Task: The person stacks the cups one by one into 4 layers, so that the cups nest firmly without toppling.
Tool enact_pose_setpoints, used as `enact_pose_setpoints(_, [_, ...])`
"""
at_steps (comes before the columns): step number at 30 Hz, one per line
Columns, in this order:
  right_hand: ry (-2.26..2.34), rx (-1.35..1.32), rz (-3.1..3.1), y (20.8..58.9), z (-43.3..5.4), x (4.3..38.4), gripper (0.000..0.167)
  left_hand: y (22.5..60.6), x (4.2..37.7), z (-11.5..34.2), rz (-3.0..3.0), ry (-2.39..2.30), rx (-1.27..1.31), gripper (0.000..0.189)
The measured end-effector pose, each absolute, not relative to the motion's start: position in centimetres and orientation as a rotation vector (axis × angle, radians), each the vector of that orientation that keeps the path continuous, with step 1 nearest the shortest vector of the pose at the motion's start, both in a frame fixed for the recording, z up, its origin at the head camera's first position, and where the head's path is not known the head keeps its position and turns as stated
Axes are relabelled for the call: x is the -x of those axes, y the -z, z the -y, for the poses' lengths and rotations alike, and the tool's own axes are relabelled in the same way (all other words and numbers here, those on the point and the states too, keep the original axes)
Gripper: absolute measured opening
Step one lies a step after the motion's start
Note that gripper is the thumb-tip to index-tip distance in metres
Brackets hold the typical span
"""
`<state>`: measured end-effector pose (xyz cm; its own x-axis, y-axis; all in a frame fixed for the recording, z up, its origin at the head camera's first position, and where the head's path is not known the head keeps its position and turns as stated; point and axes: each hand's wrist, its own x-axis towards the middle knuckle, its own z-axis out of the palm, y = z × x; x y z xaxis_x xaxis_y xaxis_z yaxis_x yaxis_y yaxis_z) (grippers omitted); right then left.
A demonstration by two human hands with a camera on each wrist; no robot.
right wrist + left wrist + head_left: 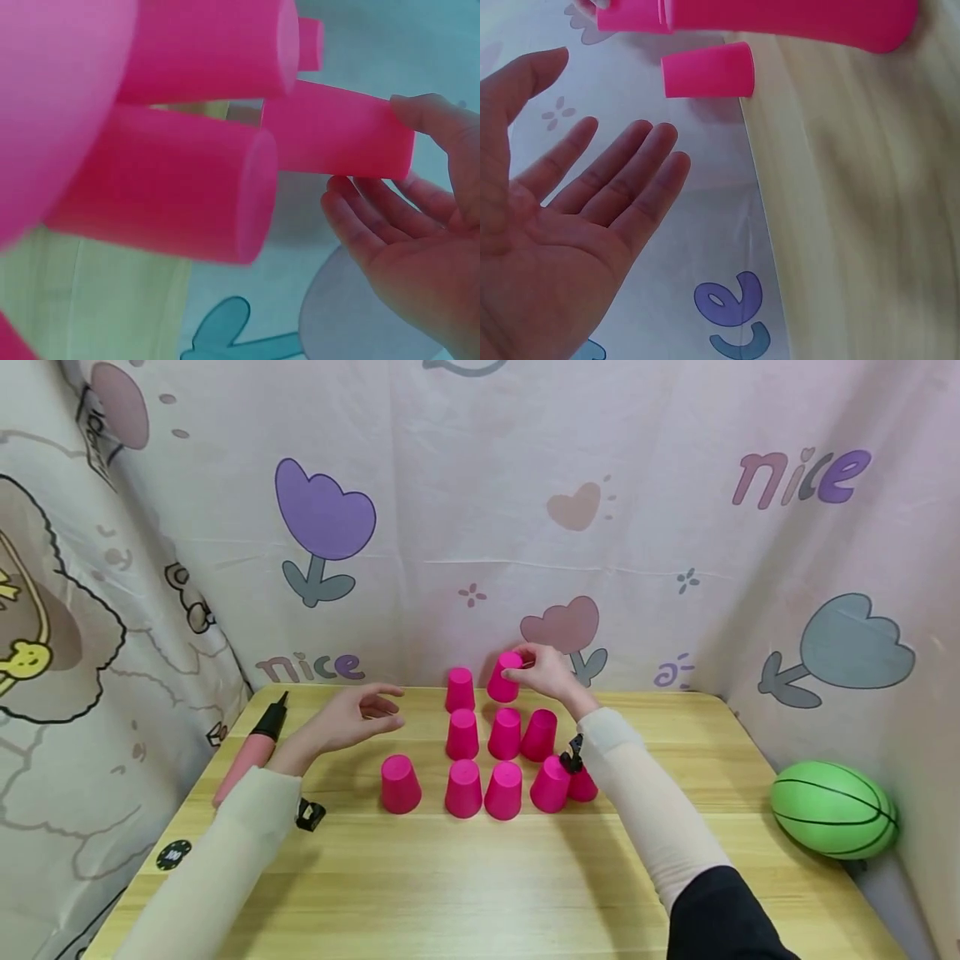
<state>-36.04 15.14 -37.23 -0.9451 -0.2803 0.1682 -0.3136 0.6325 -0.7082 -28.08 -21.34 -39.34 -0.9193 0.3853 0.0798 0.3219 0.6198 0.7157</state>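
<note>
Several bright pink cups stand upside down in rows on the wooden table. At the back, my right hand grips one pink cup between thumb and fingers; the right wrist view shows this cup with the thumb on its closed end and the fingers beneath. Just left of it stands another back cup. My left hand hovers over the left part of the table, palm facing the cups, fingers spread and holding nothing. Nearest below it is a lone cup at the left of the front row.
A pink tube with a black nozzle lies along the left side, near a black round chip. A green ball sits at the right edge. Printed cloth hangs right behind the table. My right sleeve passes close by the right-hand cups.
</note>
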Motion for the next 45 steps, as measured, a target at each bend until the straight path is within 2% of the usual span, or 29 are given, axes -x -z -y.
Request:
enact_pose_setpoints(9, [-1.202, -0.501, 2.88, 37.8, -13.7, 37.2, 0.043, 40.5, 25.1, 22.1, -2.675, -1.217, -0.647, 0.057])
enact_pose_setpoints(18, [-1.13, -0.493, 2.942, 38.6, -12.5, 38.0, 0.043, 41.7, 23.6, 22.7, -2.622, -1.223, -0.698, 0.057])
enact_pose_setpoints(45, [-1.139, -0.497, 3.079, 39.7, -11.9, 38.7, 0.048, 43.4, 22.0, 22.2, -2.571, -1.261, -0.689, 0.062])
